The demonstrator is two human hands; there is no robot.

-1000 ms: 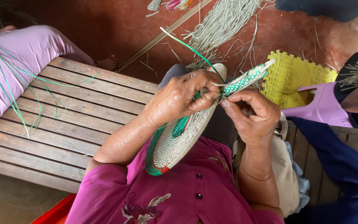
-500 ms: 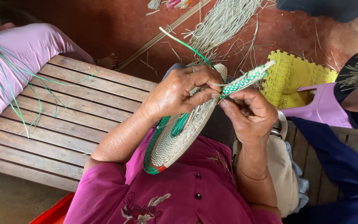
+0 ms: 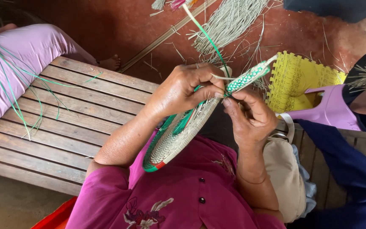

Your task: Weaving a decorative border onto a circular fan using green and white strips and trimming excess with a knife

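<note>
Above a slatted wooden surface (image 3: 85,114) and red floor (image 3: 119,29), both hands pinch: left hand (image 3: 183,91) on the woven disc (image 3: 174,135), right hand (image 3: 248,116) on its green strand (image 3: 208,38).

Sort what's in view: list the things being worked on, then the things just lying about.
In hand: left hand, right hand, woven disc, green-and-white woven band, green strip.

Lying about: pale straw bundle, yellow foam mat, beige bag, wooden bench.

I'm looking down on a home weaving spot; a slatted wooden bench (image 3: 73,110) stands on a red earthen floor (image 3: 119,25); loose reed strands (image 3: 229,21) lie scattered there.
</note>
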